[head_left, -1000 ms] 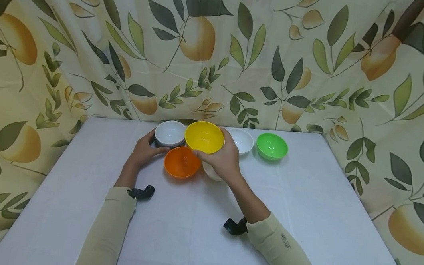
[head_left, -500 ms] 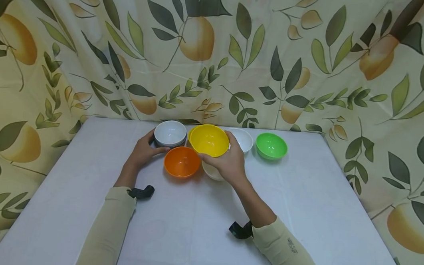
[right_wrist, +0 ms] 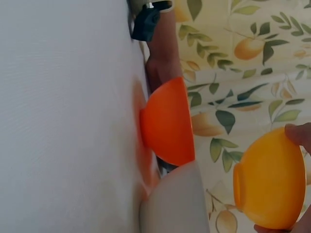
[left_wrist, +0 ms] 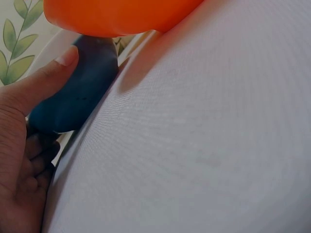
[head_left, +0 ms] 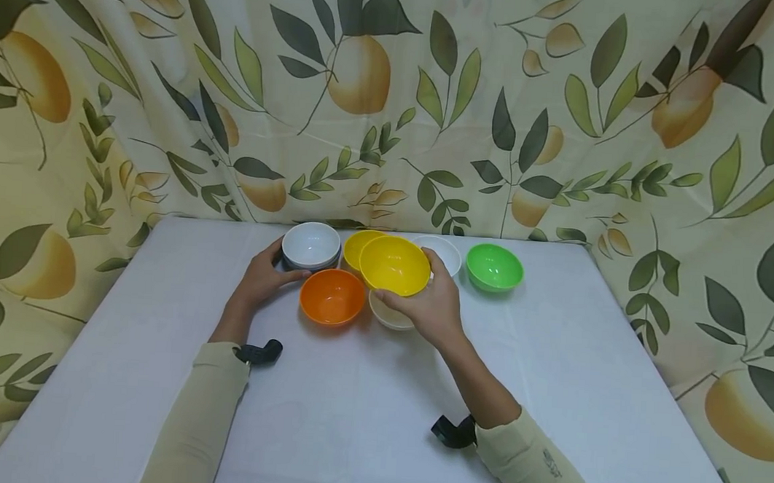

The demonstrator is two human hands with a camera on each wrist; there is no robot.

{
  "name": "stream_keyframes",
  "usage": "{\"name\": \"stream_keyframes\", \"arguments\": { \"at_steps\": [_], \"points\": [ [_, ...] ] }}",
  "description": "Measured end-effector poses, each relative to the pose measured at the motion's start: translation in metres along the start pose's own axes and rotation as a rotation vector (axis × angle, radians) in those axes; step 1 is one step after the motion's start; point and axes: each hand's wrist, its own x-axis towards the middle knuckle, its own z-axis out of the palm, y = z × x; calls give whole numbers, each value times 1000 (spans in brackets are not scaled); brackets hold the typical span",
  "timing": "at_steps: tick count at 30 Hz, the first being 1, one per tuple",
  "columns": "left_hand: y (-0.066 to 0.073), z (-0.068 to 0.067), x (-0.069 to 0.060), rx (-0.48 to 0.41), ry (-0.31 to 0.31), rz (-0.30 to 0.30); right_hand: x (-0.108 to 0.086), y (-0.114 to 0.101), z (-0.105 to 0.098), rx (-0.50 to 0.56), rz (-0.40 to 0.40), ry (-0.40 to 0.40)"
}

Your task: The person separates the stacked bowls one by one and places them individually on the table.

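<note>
My right hand (head_left: 432,306) holds a yellow bowl (head_left: 395,265) by its rim and side, thumb in front. In the right wrist view this bowl is lifted off the table, beside the orange bowl (right_wrist: 167,124) and a cream bowl (right_wrist: 177,206). At the back left, my left hand (head_left: 259,278) grips a dark blue bowl (left_wrist: 82,92), thumb on its near side and fingers curled at the far side. A white bowl (head_left: 310,243) sits on top of that blue one. Behind the lifted bowl, a second yellow bowl (head_left: 355,248) is partly covered.
Another white bowl (head_left: 448,252), partly hidden by my right hand, stands at the back. A green bowl (head_left: 494,267) is right of it. The white-covered table (head_left: 325,413) meets a fruit-patterned curtain (head_left: 366,145) along its back edge.
My right hand has moved the yellow bowl to the right and nearer, uncovering part of the second yellow bowl behind it. The left hand has stayed on the blue bowl.
</note>
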Motion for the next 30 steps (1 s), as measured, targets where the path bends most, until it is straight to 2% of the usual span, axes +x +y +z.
{"name": "stream_keyframes", "arguments": {
  "at_steps": [10,20,30],
  "points": [
    [1,0,-1,0,-3,-11,-11,8,-13,-20,23,3],
    [-3,1,-1,-1,-1,-10,-19,17,-27,-71,36,32],
    [2,0,-2,10,10,-3,-25,33,-36,-105,55,42]
  ]
}}
